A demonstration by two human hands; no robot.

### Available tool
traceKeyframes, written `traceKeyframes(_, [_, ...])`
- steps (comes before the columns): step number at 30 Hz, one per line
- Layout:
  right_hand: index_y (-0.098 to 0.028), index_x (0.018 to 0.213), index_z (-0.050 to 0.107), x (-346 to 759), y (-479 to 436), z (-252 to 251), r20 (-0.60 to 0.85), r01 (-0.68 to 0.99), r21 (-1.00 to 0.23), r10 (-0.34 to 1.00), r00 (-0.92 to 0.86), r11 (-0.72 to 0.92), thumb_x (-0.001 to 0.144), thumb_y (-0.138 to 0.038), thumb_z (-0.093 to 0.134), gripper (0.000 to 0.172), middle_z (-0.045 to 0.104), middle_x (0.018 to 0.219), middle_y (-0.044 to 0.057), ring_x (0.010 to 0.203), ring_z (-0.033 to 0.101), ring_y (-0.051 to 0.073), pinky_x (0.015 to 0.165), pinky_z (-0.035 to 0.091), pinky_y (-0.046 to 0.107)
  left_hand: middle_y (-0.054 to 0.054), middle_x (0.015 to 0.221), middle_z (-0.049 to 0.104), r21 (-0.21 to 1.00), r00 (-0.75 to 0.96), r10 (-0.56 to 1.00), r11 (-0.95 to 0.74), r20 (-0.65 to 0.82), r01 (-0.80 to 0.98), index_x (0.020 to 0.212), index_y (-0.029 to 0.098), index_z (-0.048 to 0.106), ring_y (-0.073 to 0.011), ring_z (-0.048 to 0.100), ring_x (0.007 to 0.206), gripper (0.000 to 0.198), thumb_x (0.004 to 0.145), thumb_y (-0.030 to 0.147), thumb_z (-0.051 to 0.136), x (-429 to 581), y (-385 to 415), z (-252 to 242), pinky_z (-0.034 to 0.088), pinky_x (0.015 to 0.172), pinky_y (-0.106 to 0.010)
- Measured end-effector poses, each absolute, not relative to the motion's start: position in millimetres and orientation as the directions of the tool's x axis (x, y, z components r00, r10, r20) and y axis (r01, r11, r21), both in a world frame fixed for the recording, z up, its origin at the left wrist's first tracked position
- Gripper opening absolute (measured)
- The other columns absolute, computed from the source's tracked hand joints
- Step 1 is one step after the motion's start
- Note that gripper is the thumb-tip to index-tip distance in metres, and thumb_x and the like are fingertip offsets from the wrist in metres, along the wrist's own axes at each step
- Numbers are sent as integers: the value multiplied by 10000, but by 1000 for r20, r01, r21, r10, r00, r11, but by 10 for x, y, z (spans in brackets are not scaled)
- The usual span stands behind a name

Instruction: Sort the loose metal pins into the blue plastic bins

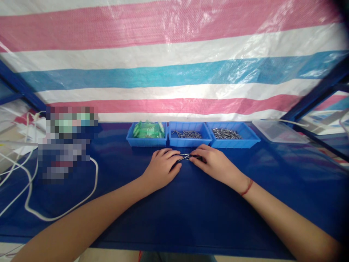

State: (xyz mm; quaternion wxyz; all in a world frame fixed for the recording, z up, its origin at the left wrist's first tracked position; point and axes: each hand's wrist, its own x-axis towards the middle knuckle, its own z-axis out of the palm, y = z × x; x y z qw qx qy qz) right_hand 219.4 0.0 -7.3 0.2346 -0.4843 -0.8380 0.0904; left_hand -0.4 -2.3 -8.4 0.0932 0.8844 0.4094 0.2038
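Both my hands rest on the blue table (191,211) just in front of three blue trays. My left hand (163,169) has its fingers curled and pinches one end of some thin metal pins (186,157). My right hand (212,162) pinches the other end of them, fingers pressed together. The hands meet almost fingertip to fingertip. The left tray (146,140) holds green plastic pieces, the middle tray (189,141) holds several metal pins, and the right tray (231,141) holds a heap of small metal parts.
A clear plastic lid or tray (278,131) lies right of the blue trays. A white cable (68,209) loops over the table's left side beside a blurred-out object. A striped pink, white and blue tarp (174,72) hangs behind. Blue frame bars (313,98) stand at the right.
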Motion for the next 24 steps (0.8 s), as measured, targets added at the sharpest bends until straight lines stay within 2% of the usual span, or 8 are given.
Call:
traceKeyframes(3, [-194,1035,662,2178,-14,-69,295,753,-412,857,-423,513,874,-301,551,222,642,901,59,703,636,162,652,506,288,-18,1187,646,331,557,774,-633,302,700,1052,254,666,-224,517,1093,233,928,333,485,-6,-10,-82,359,941,-398])
traceKeyframes(7, [-201,1157,615,2133,-40,-77,274,757,-413,861,-428,507,888,-283,527,295,628,959,73,785,645,185,741,514,320,-6,1075,679,331,557,773,-634,303,699,934,245,685,-203,538,985,230,939,335,474,-13,3,-79,365,852,-357])
traceKeyframes(11, [-210,1029,651,2102,-48,-81,263,738,-439,859,-439,512,905,-261,497,204,614,970,64,822,639,180,809,502,323,-2,1041,688,361,575,765,-644,290,675,937,243,673,-200,547,967,223,944,326,466,-14,8,-71,353,838,-347])
traceKeyframes(16, [-196,924,634,2085,-51,-74,283,697,-478,845,-453,534,886,-233,516,129,604,929,53,767,623,162,747,508,301,9,993,704,427,567,777,-626,275,652,975,241,649,-199,582,934,164,925,256,494,-12,12,-59,369,823,-343])
traceKeyframes(24, [-193,968,666,1988,-100,-103,351,657,-464,804,-480,594,893,-218,505,179,619,958,73,853,614,186,797,508,325,-19,987,693,518,490,790,-612,368,598,995,211,638,-180,615,920,153,902,211,516,-20,32,-81,433,817,-309])
